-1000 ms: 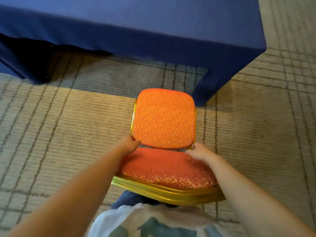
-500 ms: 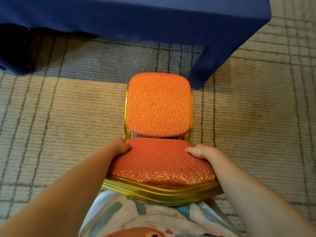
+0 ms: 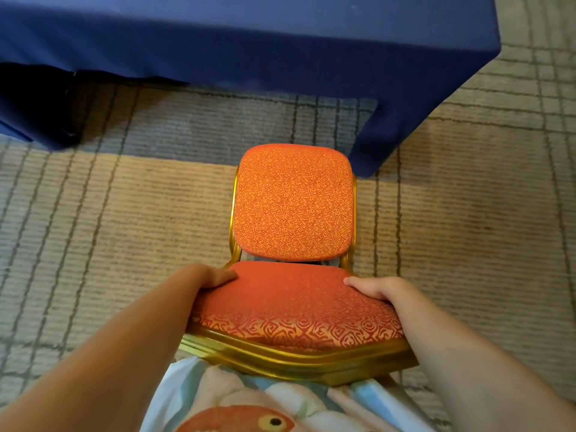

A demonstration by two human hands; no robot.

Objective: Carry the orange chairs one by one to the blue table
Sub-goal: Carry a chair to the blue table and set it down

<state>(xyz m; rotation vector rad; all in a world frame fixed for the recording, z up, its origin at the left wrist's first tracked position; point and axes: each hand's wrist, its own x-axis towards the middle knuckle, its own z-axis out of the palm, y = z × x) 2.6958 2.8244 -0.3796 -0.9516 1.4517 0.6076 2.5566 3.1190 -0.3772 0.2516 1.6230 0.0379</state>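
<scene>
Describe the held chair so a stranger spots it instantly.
Find the table draped in dark blue cloth at the top. Before its near corner, over striped beige carpet, is the orange patterned fabric chair. Its gold metal frame stands out, seat gripped by left hand and right hand.

Chair [image 3: 293, 207] on carpet [image 3: 124, 213] before table [image 3: 249, 42], left hand [image 3: 212, 277] at seat's left edge, right hand [image 3: 374, 288] at right

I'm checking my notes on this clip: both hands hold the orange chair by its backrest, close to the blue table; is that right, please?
Not quite: the head view shows the left hand and right hand with their grip on the two sides of the seat of the orange chair, not its backrest. The chair is indeed close to the blue table.
</scene>
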